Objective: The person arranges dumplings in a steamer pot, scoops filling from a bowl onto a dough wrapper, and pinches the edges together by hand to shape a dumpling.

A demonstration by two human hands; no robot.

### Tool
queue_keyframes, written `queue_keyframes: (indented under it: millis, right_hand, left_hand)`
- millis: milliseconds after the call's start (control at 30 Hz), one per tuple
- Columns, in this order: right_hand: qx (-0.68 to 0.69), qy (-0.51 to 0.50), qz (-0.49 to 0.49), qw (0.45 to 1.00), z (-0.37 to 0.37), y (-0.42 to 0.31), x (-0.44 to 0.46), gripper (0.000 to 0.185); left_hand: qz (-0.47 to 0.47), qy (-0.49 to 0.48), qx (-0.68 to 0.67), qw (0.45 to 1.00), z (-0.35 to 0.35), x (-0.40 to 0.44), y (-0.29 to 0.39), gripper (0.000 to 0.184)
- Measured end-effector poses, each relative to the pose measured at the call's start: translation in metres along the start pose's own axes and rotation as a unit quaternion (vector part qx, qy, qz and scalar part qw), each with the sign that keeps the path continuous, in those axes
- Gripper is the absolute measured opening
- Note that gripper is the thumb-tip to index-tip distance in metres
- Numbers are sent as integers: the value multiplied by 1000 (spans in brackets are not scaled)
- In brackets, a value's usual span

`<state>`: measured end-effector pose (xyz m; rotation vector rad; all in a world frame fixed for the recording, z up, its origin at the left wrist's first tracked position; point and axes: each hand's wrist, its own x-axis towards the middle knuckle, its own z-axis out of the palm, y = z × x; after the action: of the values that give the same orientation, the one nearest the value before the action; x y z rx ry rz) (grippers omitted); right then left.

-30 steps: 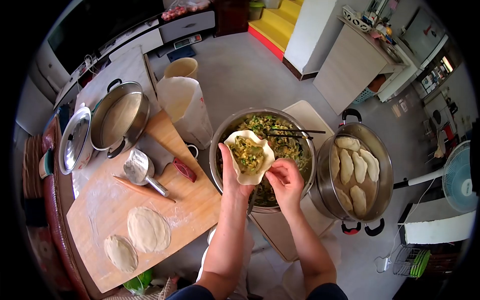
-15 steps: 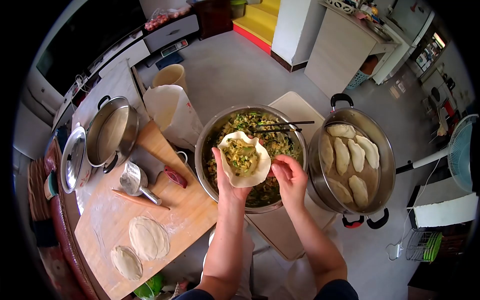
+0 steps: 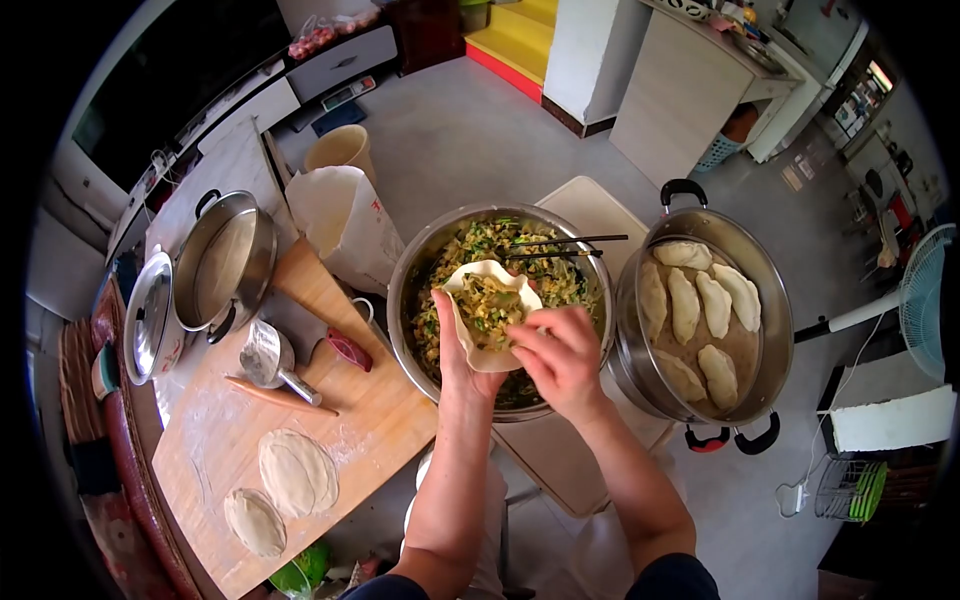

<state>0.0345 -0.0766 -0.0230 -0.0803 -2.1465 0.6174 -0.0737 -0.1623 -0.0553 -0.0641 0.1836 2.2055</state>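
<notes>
My left hand (image 3: 462, 365) cups a round dough wrapper (image 3: 487, 362) from below, its edges curling up around a mound of chopped green and yellow filling (image 3: 488, 308). My right hand (image 3: 563, 362) reaches over the wrapper's right side, fingers bent together with the tips at the filling; what they pinch, if anything, is hidden. Both hands are above a large steel bowl (image 3: 398, 345) of the same filling (image 3: 560, 285). A pair of dark chopsticks (image 3: 590, 239) rests in the bowl, ends sticking out over its right rim.
At right, a steel pot (image 3: 778, 310) holds several shaped dumplings (image 3: 716, 308). On the left, a floured wooden board (image 3: 385, 410) carries flattened dough sheets (image 3: 298, 472), a rolling pin (image 3: 280, 398), a metal scoop (image 3: 266, 357) and a red-handled tool (image 3: 349, 351). Behind it stand another steel pot (image 3: 260, 255) and a lid (image 3: 150, 320).
My right hand has moved left from beside the wrapper's right edge, and its fingertips are now over the filling. My left hand still holds the wrapper, whose near side looks more folded up.
</notes>
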Motion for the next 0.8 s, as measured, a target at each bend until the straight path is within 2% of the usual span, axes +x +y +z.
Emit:
queue_keyframes:
  millis: [67,133,267,400,633,733,800]
  right_hand:
    - [60,57,48,995,-3,12,-11,20]
    - [113,89,133,981,-3,12,-15,19]
    - [219,89,251,939,14,14,-42,24]
    - [245,40,297,922,26,11,-53,29]
    - [306,95,334,887,32,2,-47,30]
    - [412,145,397,807,33,3,-42,30]
    - [427,135,415,792,31,3,-42,30]
  left_hand:
    - [1,30,-16,999,6,-2,4,73]
    - [-1,20,-36,999,3,-2,7,73]
    - [4,26,-52,998,3,-1,10,73]
    - [16,25,-45,999,1,0,8,72]
    - [28,11,-36,999,0,0,3,74]
    - [29,17,-25,999,3,0,-1,75]
    - [31,15,-14,999,2,-1,-3,76]
